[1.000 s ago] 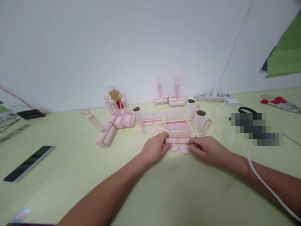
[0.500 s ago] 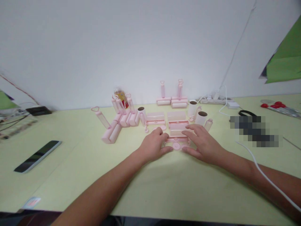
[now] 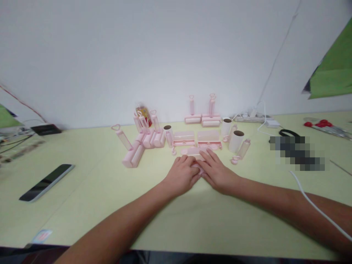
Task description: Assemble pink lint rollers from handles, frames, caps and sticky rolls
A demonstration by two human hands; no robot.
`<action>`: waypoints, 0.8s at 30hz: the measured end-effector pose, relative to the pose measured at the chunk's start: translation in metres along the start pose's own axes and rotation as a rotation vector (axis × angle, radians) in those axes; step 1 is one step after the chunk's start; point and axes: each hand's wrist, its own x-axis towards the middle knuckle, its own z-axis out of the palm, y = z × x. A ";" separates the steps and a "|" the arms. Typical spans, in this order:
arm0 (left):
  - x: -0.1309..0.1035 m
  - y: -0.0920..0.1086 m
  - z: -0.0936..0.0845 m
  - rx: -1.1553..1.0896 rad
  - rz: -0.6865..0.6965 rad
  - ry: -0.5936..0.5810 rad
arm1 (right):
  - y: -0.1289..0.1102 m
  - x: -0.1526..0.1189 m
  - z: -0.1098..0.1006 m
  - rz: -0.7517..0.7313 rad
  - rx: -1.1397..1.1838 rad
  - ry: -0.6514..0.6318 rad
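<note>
My left hand (image 3: 181, 175) is curled around the left end of an open pink lint roller case, thumb low at its near side. My right hand (image 3: 218, 173) grips the same case from the right, its fingers laid over the top and its thumb almost meeting the left one. The case's clear lid (image 3: 195, 151) shows beyond the fingers, while most of its pink base is covered by them. Right of the hands stand a white paper roll (image 3: 235, 142) and a clear pink handle (image 3: 244, 149). Two more open cases, one being a pink case (image 3: 209, 138), lie behind.
Assembled pink lint rollers (image 3: 134, 156) with heart loops stand at left, others (image 3: 211, 120) near the wall. A phone (image 3: 46, 182) lies far left. At right are a white cable (image 3: 310, 200), a power strip (image 3: 251, 117) and red-handled scissors (image 3: 323, 124).
Both hands have closed in on the near case, the right moving left until the fingertips nearly meet. The case has shifted slightly left, uncovering the handle at right. The view has shifted slightly.
</note>
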 end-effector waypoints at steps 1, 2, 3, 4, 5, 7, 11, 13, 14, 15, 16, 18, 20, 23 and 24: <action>-0.003 -0.003 -0.001 -0.001 -0.013 0.008 | -0.003 0.004 0.002 -0.005 0.017 0.003; -0.006 -0.006 -0.001 0.001 -0.024 0.014 | -0.006 0.009 0.004 -0.016 0.035 0.008; -0.008 -0.009 -0.002 0.004 -0.033 0.017 | -0.009 0.012 0.006 -0.027 0.053 0.016; -0.011 -0.012 -0.003 0.007 -0.038 0.015 | -0.011 0.015 0.007 -0.038 0.070 0.028; -0.013 -0.015 -0.003 0.010 -0.039 0.010 | -0.013 0.017 0.008 -0.050 0.088 0.043; -0.017 -0.019 -0.006 0.013 -0.031 -0.002 | -0.015 0.019 0.008 -0.070 0.121 0.078; -0.020 -0.021 -0.013 0.014 -0.005 -0.009 | -0.009 0.010 -0.007 -0.043 0.175 0.211; -0.017 -0.021 -0.019 0.005 -0.007 0.006 | -0.002 0.003 -0.021 0.008 0.204 0.283; -0.013 -0.020 -0.023 -0.001 -0.020 0.014 | 0.001 -0.001 -0.028 0.042 0.217 0.297; -0.009 -0.020 -0.027 -0.005 -0.042 0.017 | 0.005 -0.004 -0.034 0.088 0.231 0.293; -0.005 -0.018 -0.031 -0.006 -0.070 0.009 | 0.008 -0.007 -0.040 0.148 0.242 0.267; 0.005 -0.012 -0.038 -0.009 -0.143 -0.025 | 0.014 -0.012 -0.047 0.250 0.253 0.189; 0.013 -0.003 -0.042 -0.032 -0.189 -0.041 | 0.020 -0.017 -0.052 0.306 0.230 0.178; 0.018 0.016 -0.038 -0.110 -0.149 -0.019 | 0.033 -0.022 -0.060 0.330 0.105 0.393; 0.017 0.022 -0.035 -0.134 -0.123 -0.019 | 0.039 -0.024 -0.063 0.338 0.046 0.499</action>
